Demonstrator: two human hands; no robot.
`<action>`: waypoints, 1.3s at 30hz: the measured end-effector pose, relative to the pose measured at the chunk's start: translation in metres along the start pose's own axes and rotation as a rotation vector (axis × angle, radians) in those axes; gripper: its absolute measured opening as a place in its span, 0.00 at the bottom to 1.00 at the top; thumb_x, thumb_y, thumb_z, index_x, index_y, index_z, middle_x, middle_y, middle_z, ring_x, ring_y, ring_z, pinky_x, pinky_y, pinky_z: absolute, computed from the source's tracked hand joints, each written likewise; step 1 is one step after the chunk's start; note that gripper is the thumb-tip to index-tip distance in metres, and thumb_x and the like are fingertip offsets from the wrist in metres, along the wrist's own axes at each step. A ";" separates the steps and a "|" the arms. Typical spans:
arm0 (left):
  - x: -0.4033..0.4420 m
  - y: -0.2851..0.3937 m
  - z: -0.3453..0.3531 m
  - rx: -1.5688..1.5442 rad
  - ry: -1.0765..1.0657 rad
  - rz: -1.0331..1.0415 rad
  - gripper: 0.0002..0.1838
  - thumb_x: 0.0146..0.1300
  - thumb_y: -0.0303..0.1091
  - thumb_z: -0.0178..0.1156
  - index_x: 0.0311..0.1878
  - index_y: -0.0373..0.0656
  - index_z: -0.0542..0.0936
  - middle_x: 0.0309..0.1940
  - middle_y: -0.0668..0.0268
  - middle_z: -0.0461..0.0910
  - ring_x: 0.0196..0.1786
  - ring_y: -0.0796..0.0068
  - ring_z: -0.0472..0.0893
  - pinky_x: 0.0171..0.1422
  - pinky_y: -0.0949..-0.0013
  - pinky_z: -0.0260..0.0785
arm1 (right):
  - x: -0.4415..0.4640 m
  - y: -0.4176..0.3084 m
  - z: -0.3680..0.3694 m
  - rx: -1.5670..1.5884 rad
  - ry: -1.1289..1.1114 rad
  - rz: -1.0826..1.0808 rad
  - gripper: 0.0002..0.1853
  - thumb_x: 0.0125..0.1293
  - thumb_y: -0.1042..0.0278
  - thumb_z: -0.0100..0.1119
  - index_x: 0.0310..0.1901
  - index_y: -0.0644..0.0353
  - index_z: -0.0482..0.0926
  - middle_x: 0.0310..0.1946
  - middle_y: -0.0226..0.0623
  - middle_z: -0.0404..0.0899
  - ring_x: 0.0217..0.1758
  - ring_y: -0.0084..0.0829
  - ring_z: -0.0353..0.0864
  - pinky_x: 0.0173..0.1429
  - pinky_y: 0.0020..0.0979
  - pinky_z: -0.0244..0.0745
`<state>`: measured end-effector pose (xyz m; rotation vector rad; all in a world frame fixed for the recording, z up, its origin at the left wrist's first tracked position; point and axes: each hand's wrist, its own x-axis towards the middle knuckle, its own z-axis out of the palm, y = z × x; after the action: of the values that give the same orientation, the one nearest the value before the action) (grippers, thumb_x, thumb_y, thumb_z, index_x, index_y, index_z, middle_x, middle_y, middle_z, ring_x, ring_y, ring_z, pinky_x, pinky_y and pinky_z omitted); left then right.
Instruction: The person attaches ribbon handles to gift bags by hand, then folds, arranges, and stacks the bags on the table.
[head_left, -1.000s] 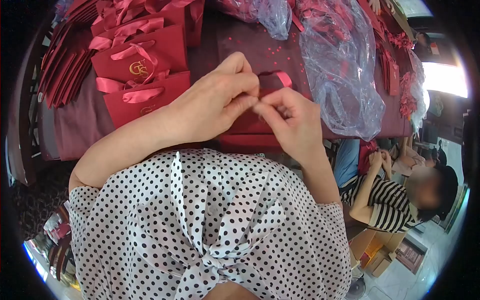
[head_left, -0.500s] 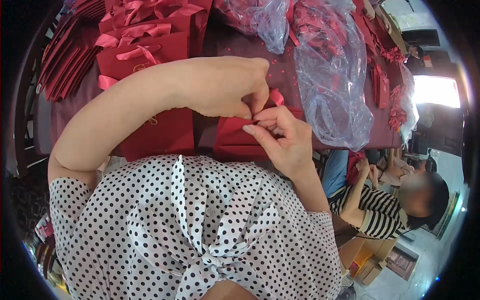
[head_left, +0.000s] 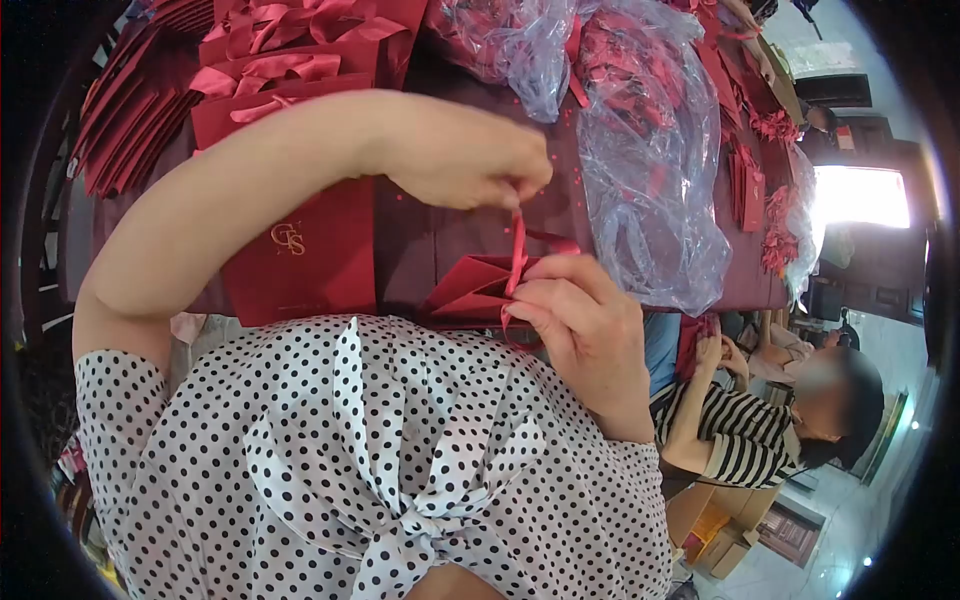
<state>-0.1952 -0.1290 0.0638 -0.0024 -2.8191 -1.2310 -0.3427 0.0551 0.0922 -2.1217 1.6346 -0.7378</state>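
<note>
My left hand (head_left: 490, 165) is raised over the table, its fingers closed on a red ribbon (head_left: 518, 245) that runs taut down to a small red paper bag (head_left: 465, 285). The bag lies at the table's near edge, its mouth partly spread. My right hand (head_left: 580, 320) pinches the bag's rim where the ribbon passes; its fingertips partly hide that spot. Another stretch of ribbon loops out above the right hand. Left of this bag lies a larger red bag (head_left: 300, 260) with gold lettering, partly under my left forearm.
Red bags with ribbon bows (head_left: 300, 40) stand at the back left, beside a fanned stack of red bags (head_left: 135, 110). A clear plastic bag (head_left: 650, 200) of red ribbons lies to the right. A person in a striped top (head_left: 760, 430) sits on the right, near cardboard boxes (head_left: 715, 525).
My left hand has moved up from the bag's rim, drawing the ribbon out. My right hand has shifted slightly down and right, and the bag's mouth has spread.
</note>
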 end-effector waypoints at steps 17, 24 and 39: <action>-0.031 0.028 -0.035 -0.019 0.263 -0.161 0.05 0.68 0.27 0.51 0.36 0.36 0.67 0.27 0.61 0.73 0.32 0.71 0.76 0.38 0.69 0.69 | -0.007 0.031 -0.026 0.049 0.236 -0.146 0.11 0.48 0.72 0.72 0.32 0.59 0.79 0.32 0.37 0.79 0.30 0.35 0.77 0.33 0.31 0.73; -0.011 0.049 -0.007 0.377 1.033 -0.029 0.16 0.60 0.21 0.58 0.51 0.36 0.70 0.43 0.59 0.72 0.46 0.66 0.74 0.55 0.68 0.67 | 0.046 0.068 -0.014 1.078 0.355 0.108 0.11 0.65 0.60 0.60 0.38 0.60 0.75 0.34 0.32 0.77 0.32 0.24 0.74 0.38 0.29 0.72; -0.006 0.015 0.031 -0.709 0.581 -0.465 0.10 0.64 0.30 0.61 0.31 0.37 0.71 0.24 0.75 0.69 0.30 0.87 0.68 0.33 0.75 0.63 | 0.178 0.177 0.004 0.095 0.294 0.304 0.14 0.62 0.60 0.61 0.44 0.63 0.80 0.34 0.43 0.84 0.35 0.37 0.83 0.42 0.31 0.74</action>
<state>-0.1906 -0.0953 0.0535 0.8494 -1.8323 -1.8689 -0.4432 -0.1639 0.0204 -1.7073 1.9712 -1.0378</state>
